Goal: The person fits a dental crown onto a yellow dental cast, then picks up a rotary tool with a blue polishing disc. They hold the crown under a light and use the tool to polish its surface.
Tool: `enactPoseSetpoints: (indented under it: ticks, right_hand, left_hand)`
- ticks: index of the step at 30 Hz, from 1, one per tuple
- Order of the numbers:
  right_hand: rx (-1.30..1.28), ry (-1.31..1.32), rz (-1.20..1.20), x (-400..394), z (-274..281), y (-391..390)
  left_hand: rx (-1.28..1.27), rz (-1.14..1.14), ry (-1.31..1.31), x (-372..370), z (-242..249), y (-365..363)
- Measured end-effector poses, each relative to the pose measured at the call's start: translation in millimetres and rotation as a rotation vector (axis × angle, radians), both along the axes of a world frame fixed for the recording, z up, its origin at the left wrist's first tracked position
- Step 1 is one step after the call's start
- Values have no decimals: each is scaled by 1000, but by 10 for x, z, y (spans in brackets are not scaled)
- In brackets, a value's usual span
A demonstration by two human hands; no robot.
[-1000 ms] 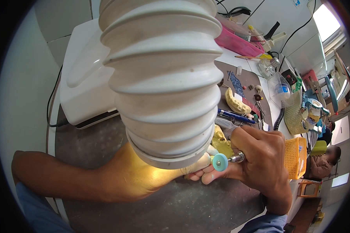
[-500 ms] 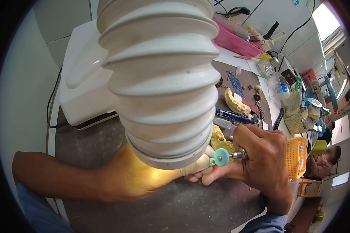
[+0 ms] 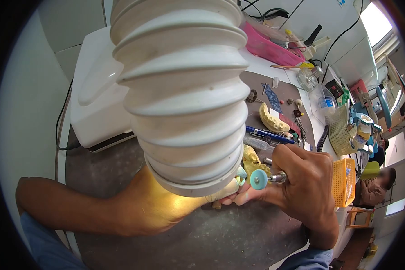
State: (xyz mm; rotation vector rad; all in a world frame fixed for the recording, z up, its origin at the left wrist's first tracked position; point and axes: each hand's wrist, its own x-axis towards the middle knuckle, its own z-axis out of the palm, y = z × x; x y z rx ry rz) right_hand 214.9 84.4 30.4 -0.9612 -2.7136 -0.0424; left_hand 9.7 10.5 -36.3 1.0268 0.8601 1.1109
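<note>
My right hand (image 3: 303, 186) is closed around a rotary handpiece (image 3: 278, 177), its metal tip pointing left. A round teal polishing disc (image 3: 258, 179) is mounted on that tip. Partly covered by the hose, my left hand (image 3: 180, 203) pinches a small dental piece (image 3: 240, 181), whitish with a green tint, in its fingertips. The piece sits just left of the disc, with a narrow gap between them. My right thumb touches the left fingertips. Behind the disc lies a yellow dental model (image 3: 252, 158).
A wide white ribbed hose (image 3: 184, 99) hangs over my left hand and hides part of the bench. Left stands a white machine (image 3: 96, 90). Beyond my hands lie a cream dental cast (image 3: 273, 120) and blue pens (image 3: 270, 135). An orange basket (image 3: 343, 182) stands right; a person (image 3: 378, 191) sits farther off.
The disc has come slightly away from the dental piece, opening a gap. My left fingers have shifted and turned the piece a little. The hose appears slightly farther left.
</note>
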Motion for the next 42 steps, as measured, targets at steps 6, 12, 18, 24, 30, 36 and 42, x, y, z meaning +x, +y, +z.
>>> enactPoseSetpoints:
  ticks: [6, 12, 18, 24, 30, 36, 42]
  right_hand:
    - [-37, -13, 50, 7, -29, 10]
    - [-6, -31, 125, 12, -50, 45]
    - [-83, -30, 62, 11, -27, 10]
    - [12, -34, 17, -8, -14, -5]
    - [51, -10, 30, 2, -30, 13]
    - [11, 0, 55, 4, -31, 18]
    - [-6, -25, 82, 15, -43, 20]
  left_hand:
    - [-16, 2, 5, 9, 34, 12]
    - [-8, 12, 9, 17, 49, 16]
    - [-50, 22, -58, 36, 45, -2]
    - [-29, 50, -15, 38, 9, -22]
    - [-61, 37, -60, 30, 63, -5]
    - [-87, 7, -64, 6, 90, 3]
    - [-78, -17, -17, 2, 79, -4]
